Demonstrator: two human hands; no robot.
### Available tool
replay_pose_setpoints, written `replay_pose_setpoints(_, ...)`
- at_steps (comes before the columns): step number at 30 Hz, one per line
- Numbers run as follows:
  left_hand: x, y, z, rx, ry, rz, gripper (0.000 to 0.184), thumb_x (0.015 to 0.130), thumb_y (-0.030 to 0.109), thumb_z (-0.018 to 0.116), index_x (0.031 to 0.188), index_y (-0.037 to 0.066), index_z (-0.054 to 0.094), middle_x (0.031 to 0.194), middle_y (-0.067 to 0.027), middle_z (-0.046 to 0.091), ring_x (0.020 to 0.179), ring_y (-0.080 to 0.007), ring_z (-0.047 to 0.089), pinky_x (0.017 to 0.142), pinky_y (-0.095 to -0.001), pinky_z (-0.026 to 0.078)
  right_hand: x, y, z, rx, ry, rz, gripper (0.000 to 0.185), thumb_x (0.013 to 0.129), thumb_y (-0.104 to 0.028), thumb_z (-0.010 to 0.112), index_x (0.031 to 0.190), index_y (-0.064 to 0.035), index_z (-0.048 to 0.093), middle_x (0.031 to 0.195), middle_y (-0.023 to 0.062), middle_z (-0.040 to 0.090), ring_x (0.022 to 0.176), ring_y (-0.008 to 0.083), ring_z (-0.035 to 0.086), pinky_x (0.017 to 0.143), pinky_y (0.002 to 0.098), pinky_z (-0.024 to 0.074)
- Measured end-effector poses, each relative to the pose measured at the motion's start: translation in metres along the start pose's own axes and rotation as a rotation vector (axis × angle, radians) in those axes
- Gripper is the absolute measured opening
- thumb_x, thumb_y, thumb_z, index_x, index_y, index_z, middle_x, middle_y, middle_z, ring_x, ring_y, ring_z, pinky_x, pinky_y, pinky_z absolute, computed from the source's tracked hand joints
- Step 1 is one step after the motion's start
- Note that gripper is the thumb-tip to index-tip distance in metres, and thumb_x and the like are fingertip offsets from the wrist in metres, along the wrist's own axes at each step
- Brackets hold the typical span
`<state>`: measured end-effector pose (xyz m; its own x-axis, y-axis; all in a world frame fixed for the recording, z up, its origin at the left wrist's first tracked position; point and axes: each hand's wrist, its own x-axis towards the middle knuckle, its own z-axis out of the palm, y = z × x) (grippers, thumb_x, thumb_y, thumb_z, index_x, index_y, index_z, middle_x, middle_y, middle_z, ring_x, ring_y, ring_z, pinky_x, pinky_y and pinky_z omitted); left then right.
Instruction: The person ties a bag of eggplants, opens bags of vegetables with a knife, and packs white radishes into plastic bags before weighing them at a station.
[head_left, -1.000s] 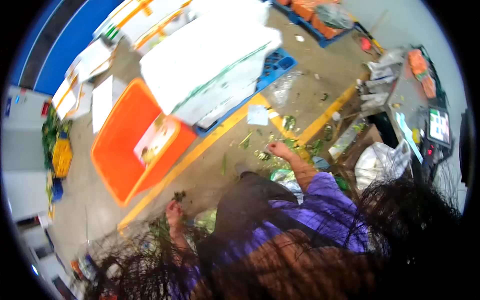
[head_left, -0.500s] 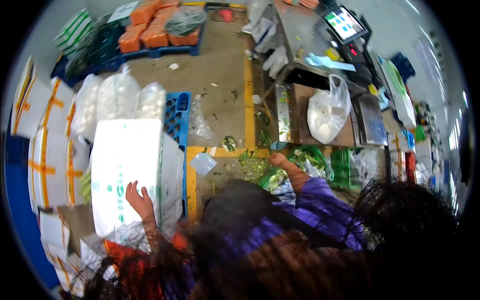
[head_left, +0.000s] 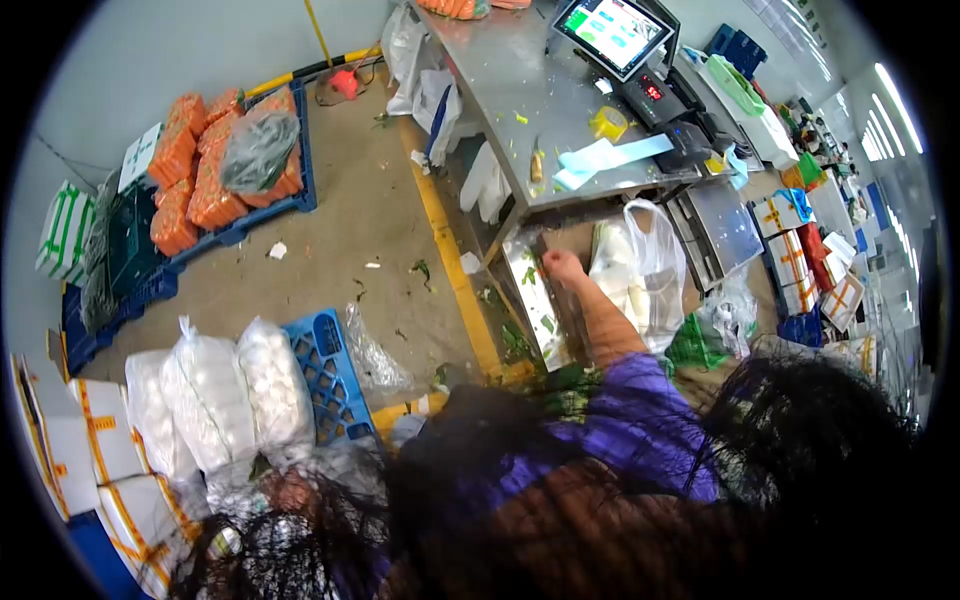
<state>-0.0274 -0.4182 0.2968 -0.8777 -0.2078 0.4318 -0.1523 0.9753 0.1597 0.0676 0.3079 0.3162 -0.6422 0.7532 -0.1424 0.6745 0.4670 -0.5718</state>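
My right hand (head_left: pixel 566 268) is closed in a fist above the brown surface under the metal table. Anything inside its fingers is hidden. Just right of it stands a clear plastic bag (head_left: pixel 660 280) with pale, long vegetables in it. Left of the hand runs a pale strip (head_left: pixel 535 305) with bits of green leaf on it. My left hand (head_left: pixel 292 490) is low at the left, mostly covered by dark hair and blurred, so its fingers do not show. Bags of round white vegetables (head_left: pixel 215 400) stand just beyond it.
A metal table (head_left: pixel 500 70) carries a lit screen (head_left: pixel 612 35), a roll of yellow tape (head_left: pixel 608 123) and a blue strip (head_left: pixel 610 158). Orange bags (head_left: pixel 215 190) lie on a blue pallet at the back left. White boxes (head_left: pixel 110 430) line the left. Leaf scraps litter the floor.
The view has turned and shifted. My right hand has moved from over the leaf scraps to beside the plastic bag. My left hand, earlier open over a white package, is now behind hair.
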Motion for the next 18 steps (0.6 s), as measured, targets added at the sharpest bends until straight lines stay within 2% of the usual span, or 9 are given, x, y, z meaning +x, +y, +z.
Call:
replay_pose_setpoints(1, 0.003, 0.016, 0.006, -0.066, -0.046, -0.027, 0.042, 0.08, 0.029, 0.058, 0.112, 0.002, 0.055, 0.116, -0.02, 0.05, 0.104, -0.0339, 0.049, 0.087, -0.0409, 0.04, 0.028, -0.023, -0.013, -0.008, 0.055, 0.008, 0.023, 0.077, -0.027, 0.059, 0.088, -0.0076, 0.064, 0.078, 0.0069, 0.066, 0.074, 0.0164, 0.061, 0.069, 0.0297, 0.0472)
replay_pose_setpoints(2, 0.011, 0.033, 0.012, -0.126, -0.102, -0.037, 0.042, 0.08, 0.029, 0.058, 0.111, 0.002, 0.055, 0.115, -0.0197, 0.051, 0.104, -0.0333, 0.049, 0.087, -0.0404, 0.04, 0.06, -0.039, -0.017, 0.026, 0.133, 0.007, 0.024, 0.075, -0.026, 0.058, 0.09, -0.0074, 0.064, 0.083, 0.0094, 0.066, 0.079, 0.0188, 0.062, 0.071, 0.0297, 0.0477)
replay_pose_setpoints(3, 0.021, 0.049, 0.019, -0.186, -0.16, -0.053, 0.041, 0.08, 0.029, 0.058, 0.111, 0.002, 0.055, 0.114, -0.0193, 0.051, 0.103, -0.0328, 0.049, 0.087, -0.04, 0.04, 0.089, -0.054, -0.025, -0.069, 0.133, 0.014, 0.027, 0.075, -0.024, 0.057, 0.094, -0.006, 0.063, 0.088, 0.0118, 0.066, 0.083, 0.0223, 0.063, 0.076, 0.0315, 0.0478)
replay_pose_setpoints(5, 0.038, 0.076, 0.036, -0.288, -0.271, -0.073, 0.04, 0.08, 0.028, 0.058, 0.111, 0.002, 0.056, 0.112, -0.0185, 0.052, 0.101, -0.0316, 0.05, 0.086, -0.0391, 0.041, 0.134, -0.074, -0.026, -0.178, 0.294, -0.045, 0.029, 0.075, -0.021, 0.055, 0.097, -0.0045, 0.061, 0.092, 0.0135, 0.065, 0.087, 0.0269, 0.061, 0.079, 0.0343, 0.0472)
replay_pose_setpoints(6, 0.049, 0.091, 0.047, -0.329, -0.326, -0.066, 0.04, 0.08, 0.028, 0.058, 0.11, 0.002, 0.056, 0.112, -0.0182, 0.052, 0.101, -0.0311, 0.05, 0.085, -0.0387, 0.041, 0.144, -0.096, -0.04, -0.275, 0.244, -0.056, 0.033, 0.076, -0.023, 0.055, 0.102, -0.0044, 0.058, 0.099, 0.0172, 0.061, 0.095, 0.0333, 0.057, 0.083, 0.0399, 0.0454)
replay_pose_setpoints(10, 0.092, 0.138, 0.091, -0.494, -0.536, -0.073, 0.038, 0.08, 0.027, 0.058, 0.109, 0.002, 0.057, 0.108, -0.0166, 0.054, 0.098, -0.0288, 0.051, 0.084, -0.0369, 0.041, 0.186, -0.119, -0.035, -0.386, 0.474, -0.119, 0.041, 0.076, -0.032, 0.058, 0.107, -0.0047, 0.052, 0.107, 0.0236, 0.053, 0.104, 0.0418, 0.047, 0.085, 0.0471, 0.0424)
replay_pose_setpoints(13, 0.132, 0.167, 0.125, -0.613, -0.685, -0.073, 0.037, 0.08, 0.026, 0.058, 0.109, 0.002, 0.057, 0.106, -0.0155, 0.055, 0.096, -0.0271, 0.052, 0.083, -0.0356, 0.042, 0.21, -0.119, -0.026, -0.399, 0.443, -0.038, 0.046, 0.075, -0.034, 0.059, 0.108, -0.0042, 0.049, 0.104, 0.0226, 0.054, 0.101, 0.0413, 0.05, 0.084, 0.0469, 0.0435)
replay_pose_setpoints(16, 0.165, 0.185, 0.153, -0.714, -0.839, -0.159, 0.036, 0.08, 0.025, 0.058, 0.108, 0.003, 0.058, 0.103, -0.0144, 0.056, 0.094, -0.0255, 0.053, 0.081, -0.0343, 0.042, 0.247, -0.093, -0.011, -0.465, 0.396, 0.063, 0.045, 0.074, -0.03, 0.058, 0.109, -0.0028, 0.046, 0.103, 0.0229, 0.054, 0.097, 0.0413, 0.054, 0.082, 0.0472, 0.0448)
replay_pose_setpoints(18, 0.184, 0.191, 0.17, -0.774, -0.929, -0.229, 0.035, 0.08, 0.024, 0.058, 0.107, 0.003, 0.058, 0.102, -0.0136, 0.057, 0.093, -0.0243, 0.053, 0.081, -0.0334, 0.043, 0.256, -0.101, -0.009, -0.507, 0.315, 0.14, 0.043, 0.075, -0.017, 0.053, 0.115, -0.0005, 0.047, 0.106, 0.0217, 0.054, 0.099, 0.0355, 0.053, 0.085, 0.0449, 0.0418)
